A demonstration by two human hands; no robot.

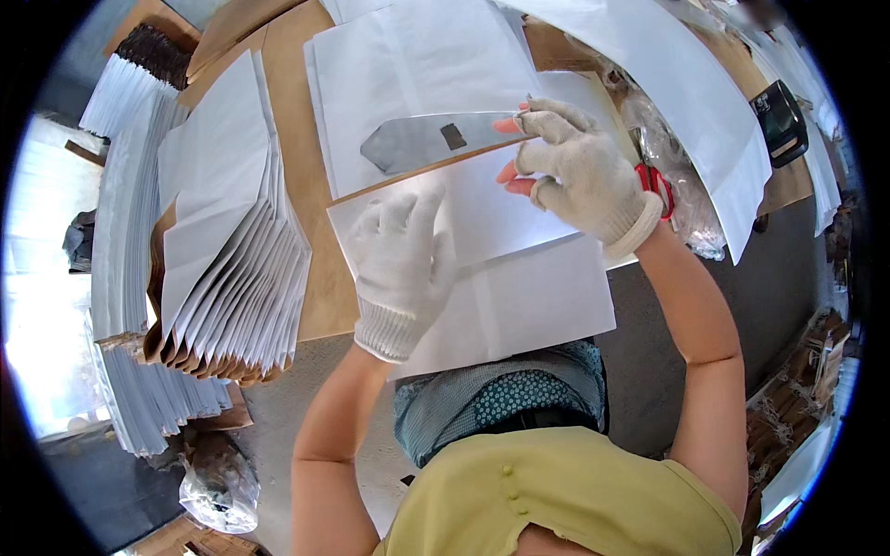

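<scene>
My left hand (401, 248), in a white knitted glove, lies on a white paper sheet (505, 208) with its fingers stretched forward and slightly bent. A narrow brown strip shows along the sheet's far edge. My right hand (575, 167) wears a similar glove with bare fingertips showing. Its fingers are apart above the sheet's right side, the upper ones at the right end of a flat grey pointed plate (417, 139). That plate has a dark rectangular patch and lies just beyond the brown edge. Whether the right fingertips touch it is unclear.
Folded white papers with brown insides (232, 250) fan out on the left of the table (289, 120). Taller paper stacks (130, 204) stand farther left. Red-handled scissors (656, 188) and clear plastic (695, 208) lie right, near a black device (780, 123).
</scene>
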